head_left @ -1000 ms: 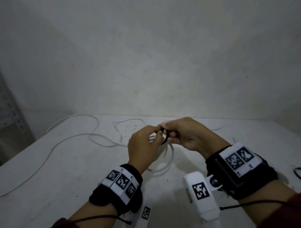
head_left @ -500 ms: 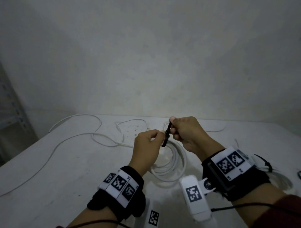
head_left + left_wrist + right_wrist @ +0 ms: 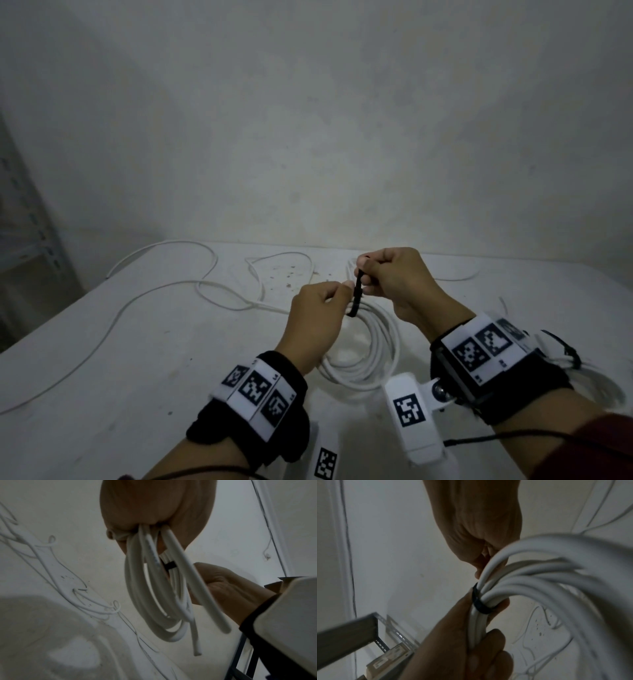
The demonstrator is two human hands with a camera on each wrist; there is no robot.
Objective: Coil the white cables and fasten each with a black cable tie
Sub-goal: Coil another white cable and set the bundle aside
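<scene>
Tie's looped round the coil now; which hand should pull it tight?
Right, probably. The right hand already pinches the free tail of the black cable tie above the white coil, while the left hand grips the bundled strands beside the loop, steadying them.

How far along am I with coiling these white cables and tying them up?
Done: one white cable coil is wound, and a black cable tie already circles its strands. In hand: your left hand grips the bundle while your right hand pinches the tie's tail, apparently cinching it. Left: a loose white cable sprawls uncoiled on the white table. Another tied coil may sit at the far right, but it is blurred.
</scene>
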